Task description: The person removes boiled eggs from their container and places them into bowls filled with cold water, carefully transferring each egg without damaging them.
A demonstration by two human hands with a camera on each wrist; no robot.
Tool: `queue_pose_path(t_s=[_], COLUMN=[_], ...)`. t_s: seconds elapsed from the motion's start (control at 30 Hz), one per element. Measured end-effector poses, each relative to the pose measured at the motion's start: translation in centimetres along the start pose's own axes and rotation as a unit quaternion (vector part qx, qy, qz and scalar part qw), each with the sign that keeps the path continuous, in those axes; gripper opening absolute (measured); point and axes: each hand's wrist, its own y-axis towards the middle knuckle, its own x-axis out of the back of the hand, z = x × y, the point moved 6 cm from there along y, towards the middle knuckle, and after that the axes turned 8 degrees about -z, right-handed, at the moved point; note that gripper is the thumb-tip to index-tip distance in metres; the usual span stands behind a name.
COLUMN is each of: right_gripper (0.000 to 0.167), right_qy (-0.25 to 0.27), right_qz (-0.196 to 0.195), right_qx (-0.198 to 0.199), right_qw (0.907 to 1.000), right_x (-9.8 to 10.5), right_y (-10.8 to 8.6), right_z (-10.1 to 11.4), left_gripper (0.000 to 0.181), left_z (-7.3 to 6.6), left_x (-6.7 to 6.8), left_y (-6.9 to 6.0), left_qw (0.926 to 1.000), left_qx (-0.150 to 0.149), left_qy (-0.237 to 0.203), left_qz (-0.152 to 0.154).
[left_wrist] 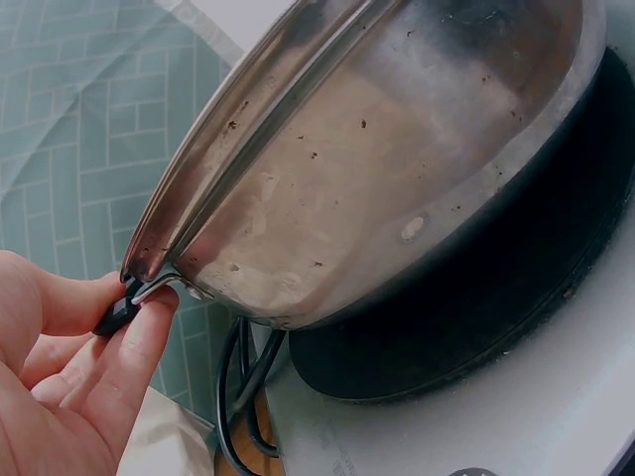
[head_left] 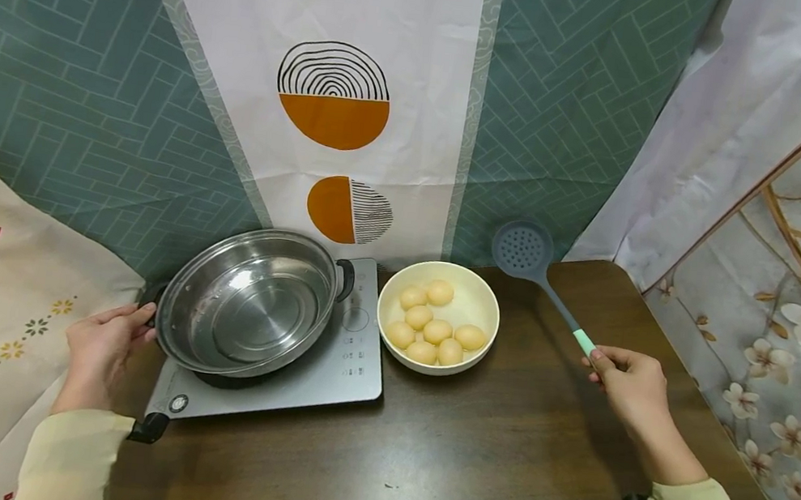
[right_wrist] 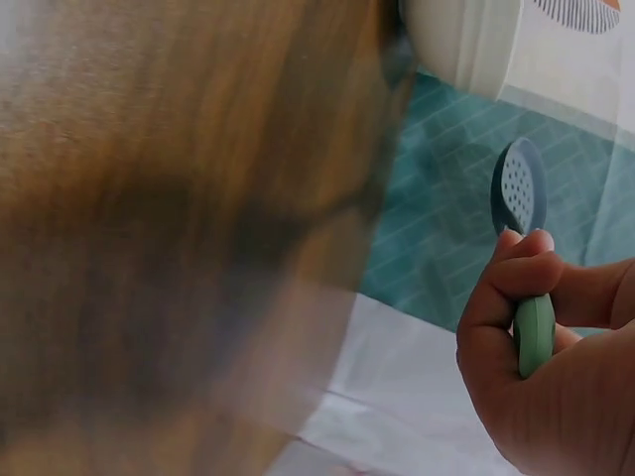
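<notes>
At the left of the head view, a steel two-handled pan (head_left: 256, 300) sits on a flat induction cooker (head_left: 326, 397). My left hand (head_left: 105, 341) grips its near-left black handle; in the left wrist view the thumb and fingers pinch that handle (left_wrist: 117, 313). The pan looks empty inside. On the right, my right hand (head_left: 631, 384) holds a grey slotted skimmer (head_left: 522, 249) by its mint-green handle (right_wrist: 534, 335), raised above the table with the perforated head pointing away. Between the two stands a cream bowl (head_left: 486, 300) with several pale yellow, egg-shaped pieces (head_left: 438, 331) in it.
The brown wooden table (head_left: 423, 456) carries everything. Behind it hangs a green and white patterned cloth (head_left: 414, 121), with a floral cloth (head_left: 791, 364) along the right side. Black cables (left_wrist: 243, 397) run beside the cooker, below the pan's handle.
</notes>
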Motion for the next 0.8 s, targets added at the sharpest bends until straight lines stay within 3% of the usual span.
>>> queue_pose_path(t_s=[0.07, 0.2, 0.43, 0.57, 0.8], right_gripper=[0.044, 0.044, 0.044, 0.043, 0.043], right_qy=[0.005, 0.012, 0.023, 0.031, 0.043], right_qz=[0.000, 0.000, 0.015, 0.028, 0.051], right_qx=[-0.013, -0.040, -0.087, -0.103, -0.107], right_qw=[0.9999, 0.9991, 0.9958, 0.9938, 0.9921], right_x=[-0.2, -0.7, -1.6, -2.2, -3.3], right_y=[0.1, 0.4, 0.8, 0.9, 0.8], right_z=[-0.5, -1.5, -2.9, -3.2, -3.4], left_gripper=[0.050, 0.078, 0.084, 0.080, 0.047], left_z=[-0.1, -0.1, -0.1, -0.1, -0.1], left_x=[0.0, 0.0, 0.0, 0.1, 0.2], left_y=[-0.1, -0.1, -0.1, 0.0, -0.1], left_qw=[1.0000, 0.9997, 0.9998, 0.9998, 0.9998], left_qx=[0.000, -0.003, -0.013, -0.011, -0.010], left_qy=[0.008, 0.022, 0.010, 0.008, 0.014], left_qz=[0.000, 0.008, 0.015, 0.011, 0.007])
